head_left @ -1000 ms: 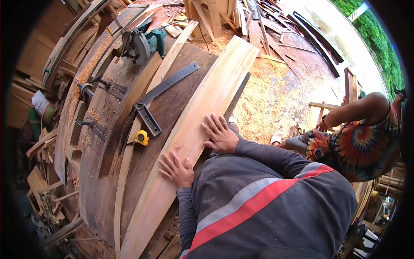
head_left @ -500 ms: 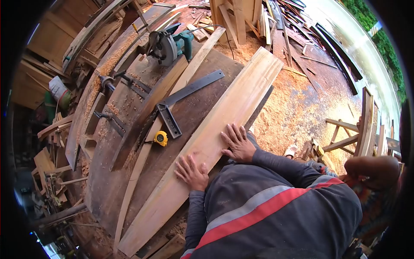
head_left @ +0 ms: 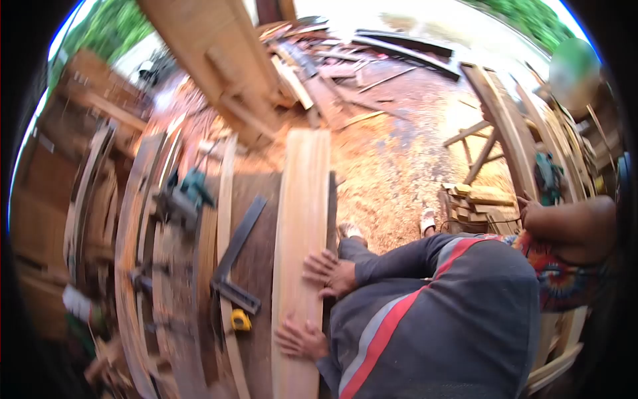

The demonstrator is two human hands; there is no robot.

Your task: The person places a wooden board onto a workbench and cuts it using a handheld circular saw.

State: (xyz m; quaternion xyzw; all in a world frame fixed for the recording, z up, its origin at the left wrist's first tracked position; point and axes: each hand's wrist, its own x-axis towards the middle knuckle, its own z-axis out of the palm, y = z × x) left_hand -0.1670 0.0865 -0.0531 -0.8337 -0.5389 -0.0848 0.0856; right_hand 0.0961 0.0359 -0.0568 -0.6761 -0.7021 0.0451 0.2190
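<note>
A long pale wooden board (head_left: 300, 199) lies lengthwise on the dark workbench (head_left: 256, 239). My right hand (head_left: 330, 272) rests palm down on its near edge with the fingers spread. Closer to the bottom of the view, my left hand (head_left: 302, 340) lies flat on the same board, its fingers also apart. Neither hand grips anything. To the left of the board are a dark try square (head_left: 239, 249) and a yellow tape measure (head_left: 240, 320). Motion blurs part of the view.
A teal circular saw (head_left: 186, 197) and clamps (head_left: 141, 282) are on the left among curved timbers. Wood scraps (head_left: 332, 56) and sawdust (head_left: 385, 173) cover the ground. Another person's arm (head_left: 571, 229) is at the right, near a wooden frame (head_left: 488, 133) and another teal tool (head_left: 548, 176).
The view has swung, so the board now appears nearly upright and more of the right side shows. Both my hands are still flat on the board.
</note>
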